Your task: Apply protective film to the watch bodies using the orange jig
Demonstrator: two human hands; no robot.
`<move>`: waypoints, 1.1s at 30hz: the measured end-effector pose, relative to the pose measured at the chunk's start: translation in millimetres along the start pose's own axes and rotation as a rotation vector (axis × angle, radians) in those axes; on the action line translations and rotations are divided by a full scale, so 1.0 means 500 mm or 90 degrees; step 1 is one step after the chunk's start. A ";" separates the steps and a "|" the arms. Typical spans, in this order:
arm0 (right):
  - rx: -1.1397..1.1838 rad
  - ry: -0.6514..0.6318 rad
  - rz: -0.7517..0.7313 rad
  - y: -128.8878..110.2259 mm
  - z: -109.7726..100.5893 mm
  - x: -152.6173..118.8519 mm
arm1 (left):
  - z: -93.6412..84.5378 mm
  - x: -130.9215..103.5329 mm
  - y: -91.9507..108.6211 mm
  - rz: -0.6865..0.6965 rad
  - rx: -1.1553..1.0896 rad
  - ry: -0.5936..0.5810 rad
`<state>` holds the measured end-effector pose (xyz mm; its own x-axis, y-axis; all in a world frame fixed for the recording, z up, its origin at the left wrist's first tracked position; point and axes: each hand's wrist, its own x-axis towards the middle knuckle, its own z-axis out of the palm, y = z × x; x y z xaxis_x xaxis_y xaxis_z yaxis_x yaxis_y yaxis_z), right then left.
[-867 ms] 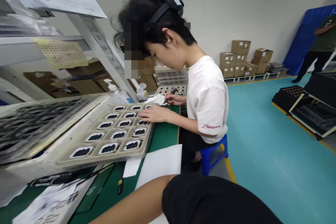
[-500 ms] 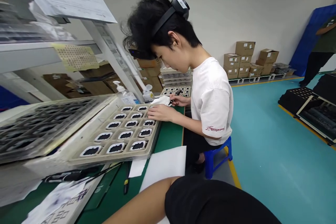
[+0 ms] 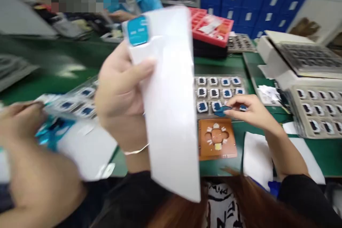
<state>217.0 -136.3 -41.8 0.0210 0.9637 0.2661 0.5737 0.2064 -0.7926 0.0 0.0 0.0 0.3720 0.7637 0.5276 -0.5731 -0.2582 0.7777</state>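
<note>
My left hand (image 3: 120,85) is closed on a white backing sheet (image 3: 171,107), raised upright close to the camera. My thumb lies across its face. A single shiny blue film piece (image 3: 137,31) sits in the sheet's upper left corner. Over the near row of a clear tray (image 3: 221,89) of white-framed parts with dark blue middles, my right hand (image 3: 245,112) pinches a small blue film (image 3: 221,110) between thumb and fingers. Just below that tray lies a brown fixture block (image 3: 217,149) with shaped recesses. The raised sheet hides part of the bench.
At the left, a co-worker's hand (image 3: 21,119) is near crumpled blue film (image 3: 55,130). Red bins (image 3: 213,28) stand behind. A beige tray (image 3: 300,124) of parts is at right, near a white paper (image 3: 258,156). Another person in blue sits across the bench.
The view has swung from the neighbour at the right to the bench before me. Both my hands now show, holding the sheet and the film; earlier only an arm was visible.
</note>
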 end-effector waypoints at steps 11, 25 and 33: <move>-0.160 -0.327 0.078 0.013 0.034 -0.011 | -0.044 -0.003 -0.002 0.179 0.212 0.043; -0.250 -0.367 0.075 0.011 0.045 -0.011 | -0.020 -0.012 -0.005 0.160 0.169 -0.005; -0.281 -0.381 0.075 0.015 0.058 -0.012 | -0.022 -0.019 -0.007 0.147 0.148 -0.077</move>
<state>197.4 -135.5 -65.2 -0.2739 0.9287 -0.2499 0.8729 0.1310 -0.4701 -9.7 0.2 -11.6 0.3429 0.5974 0.7250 -0.4759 -0.5549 0.6823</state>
